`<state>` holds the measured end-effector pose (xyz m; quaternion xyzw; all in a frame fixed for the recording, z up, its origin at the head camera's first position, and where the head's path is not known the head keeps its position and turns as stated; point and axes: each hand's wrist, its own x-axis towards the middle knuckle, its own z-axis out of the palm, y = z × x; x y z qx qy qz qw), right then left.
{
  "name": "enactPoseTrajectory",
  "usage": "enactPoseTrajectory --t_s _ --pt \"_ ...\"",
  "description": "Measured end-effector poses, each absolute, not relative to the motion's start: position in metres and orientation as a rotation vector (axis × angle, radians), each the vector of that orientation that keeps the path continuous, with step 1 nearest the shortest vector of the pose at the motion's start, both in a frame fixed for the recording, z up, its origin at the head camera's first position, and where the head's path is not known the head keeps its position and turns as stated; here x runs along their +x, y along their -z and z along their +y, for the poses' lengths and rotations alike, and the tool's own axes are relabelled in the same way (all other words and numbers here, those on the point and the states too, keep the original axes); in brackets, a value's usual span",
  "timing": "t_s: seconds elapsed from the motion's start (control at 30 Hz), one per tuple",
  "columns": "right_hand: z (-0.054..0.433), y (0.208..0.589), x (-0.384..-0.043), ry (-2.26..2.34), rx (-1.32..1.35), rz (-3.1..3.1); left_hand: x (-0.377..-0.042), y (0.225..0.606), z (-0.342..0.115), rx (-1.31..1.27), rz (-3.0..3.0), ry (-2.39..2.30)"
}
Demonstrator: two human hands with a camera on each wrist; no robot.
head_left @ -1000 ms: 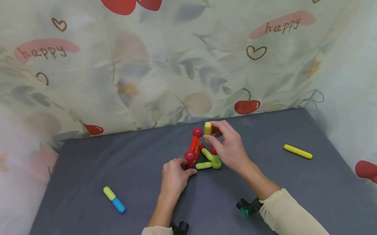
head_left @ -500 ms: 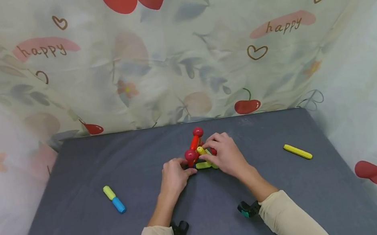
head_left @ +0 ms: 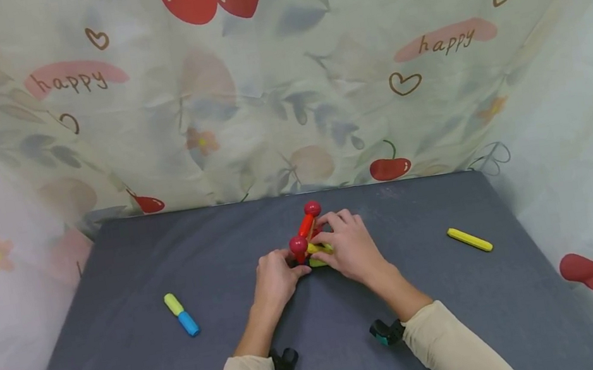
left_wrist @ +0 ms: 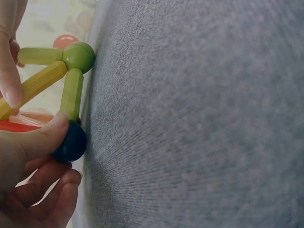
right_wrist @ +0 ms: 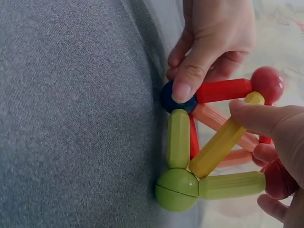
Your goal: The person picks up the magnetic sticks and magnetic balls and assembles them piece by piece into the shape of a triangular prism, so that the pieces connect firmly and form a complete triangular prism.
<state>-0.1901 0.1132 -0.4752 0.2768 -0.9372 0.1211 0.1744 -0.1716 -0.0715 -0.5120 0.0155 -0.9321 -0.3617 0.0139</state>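
A frame of coloured ball-and-stick building rods stands at the back middle of the table. My left hand (head_left: 276,277) grips its dark blue ball (left_wrist: 73,143) at a lower corner. My right hand (head_left: 353,247) pinches a yellow rod (right_wrist: 221,142) near its upper end. That rod slants from the green ball (right_wrist: 176,190) up to a red ball (right_wrist: 267,84), overlapping it in the right wrist view. Yellow-green rods (right_wrist: 178,140) run from the green ball to the blue ball and to another red ball (right_wrist: 279,178). Red and orange rods (right_wrist: 223,90) form the far side.
A loose yellow rod (head_left: 469,239) lies at the right on the dark grey tabletop (head_left: 323,360). To the left lies a yellow-green and blue piece (head_left: 181,315), end to end. A patterned curtain (head_left: 281,85) hangs behind the table's back edge.
My right hand has brought the yellow rod down and left into the frame, tilting it from upright to slanted. My left hand has stayed at the blue ball.
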Motion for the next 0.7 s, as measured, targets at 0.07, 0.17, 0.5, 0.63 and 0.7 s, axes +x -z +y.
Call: enactPoseTrajectory --t_s 0.07,0.17,0.5,0.63,0.7 --pt "0.113 0.475 -0.190 -0.334 0.780 -2.668 -0.172 0.513 -0.070 0.037 -2.902 1.123" --pt "0.115 0.476 -0.189 -0.357 0.781 -2.677 -0.172 0.513 -0.069 0.030 -2.903 1.118" --pt "0.151 0.515 -0.192 -1.232 0.521 -2.775 -0.172 0.512 -0.068 0.044 -2.932 1.099" --pt "0.155 0.538 -0.194 -1.308 0.538 -2.802 -0.172 0.512 -0.071 0.055 -2.935 1.083" --pt "0.154 0.543 -0.194 -1.325 0.527 -2.791 -0.172 0.512 -0.073 0.023 -2.940 1.082"
